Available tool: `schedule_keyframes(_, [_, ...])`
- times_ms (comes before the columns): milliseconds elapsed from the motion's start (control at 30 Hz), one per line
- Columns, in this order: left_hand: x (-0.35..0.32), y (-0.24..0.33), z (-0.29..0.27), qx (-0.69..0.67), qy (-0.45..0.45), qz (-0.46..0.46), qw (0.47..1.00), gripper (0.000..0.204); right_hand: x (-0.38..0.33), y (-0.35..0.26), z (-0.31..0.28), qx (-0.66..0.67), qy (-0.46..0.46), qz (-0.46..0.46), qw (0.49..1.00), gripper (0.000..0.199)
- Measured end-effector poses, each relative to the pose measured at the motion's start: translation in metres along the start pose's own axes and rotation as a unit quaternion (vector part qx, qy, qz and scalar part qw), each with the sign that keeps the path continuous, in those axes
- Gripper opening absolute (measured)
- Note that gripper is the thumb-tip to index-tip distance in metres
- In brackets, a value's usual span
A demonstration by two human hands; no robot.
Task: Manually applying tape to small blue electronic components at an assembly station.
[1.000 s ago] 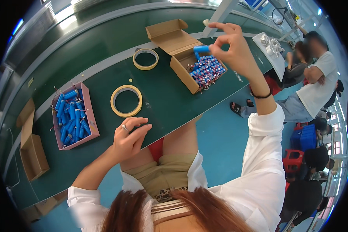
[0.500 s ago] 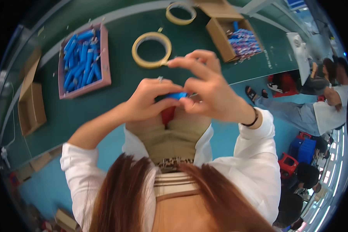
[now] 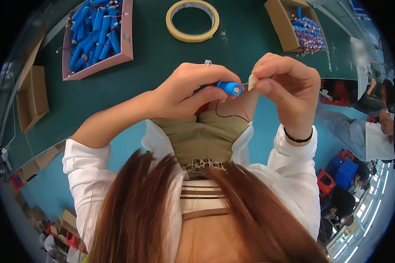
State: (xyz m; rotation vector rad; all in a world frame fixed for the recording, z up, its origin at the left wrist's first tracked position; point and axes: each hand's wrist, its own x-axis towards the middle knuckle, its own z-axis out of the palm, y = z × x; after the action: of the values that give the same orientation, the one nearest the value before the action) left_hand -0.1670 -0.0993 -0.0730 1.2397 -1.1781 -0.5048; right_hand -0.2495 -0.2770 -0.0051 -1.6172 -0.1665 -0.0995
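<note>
Across the green tabletop (image 3: 151, 55), a yellow tape roll (image 3: 193, 38) is seen. By the near edge, a blue wired cylinder (image 3: 228, 88) is clasped by the left hand (image 3: 180, 90), thumb and fingers closed around it; just beside, a pale scrap (image 3: 252, 82) is pinched between the right hand's (image 3: 294, 83) fingertips.

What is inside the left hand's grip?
The left hand holds a blue cylinder; its metal end shows, with a red wire there. A black wire emerges below the hand. The cylinder's other end, and where the black wire attaches, are covered.
</note>
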Motion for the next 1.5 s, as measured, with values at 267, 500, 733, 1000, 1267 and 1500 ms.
schedule_keyframes(267, [-0.001, -0.002, -0.002, 0.048, 0.027, 0.040, 0.998, 0.022, 0.002, -0.008, 0.009, -0.075, -0.019, 0.013, 0.997, 0.008])
schedule_keyframes(500, [-0.003, -0.002, -0.001, 0.009, 0.011, 0.013, 1.000, 0.021, 0.009, -0.019, 0.006, -0.102, -0.041, 0.001, 0.994, 0.011])
schedule_keyframes(733, [-0.004, -0.001, -0.001, 0.021, -0.004, 0.033, 0.999, 0.021, 0.014, -0.022, 0.009, -0.129, -0.057, 0.035, 0.989, 0.010])
schedule_keyframes(1000, [-0.005, -0.002, -0.001, -0.013, -0.005, 0.019, 1.000, 0.022, 0.016, -0.027, 0.009, -0.195, -0.084, 0.041, 0.976, 0.010])
schedule_keyframes(1267, [-0.006, -0.007, 0.001, 0.008, 0.012, 0.031, 0.999, 0.022, 0.018, -0.022, 0.009, -0.234, -0.100, 0.002, 0.967, 0.010])
schedule_keyframes(1500, [-0.007, -0.007, 0.000, 0.008, 0.009, 0.023, 1.000, 0.022, 0.018, -0.022, 0.012, -0.254, -0.094, -0.002, 0.963, 0.011])
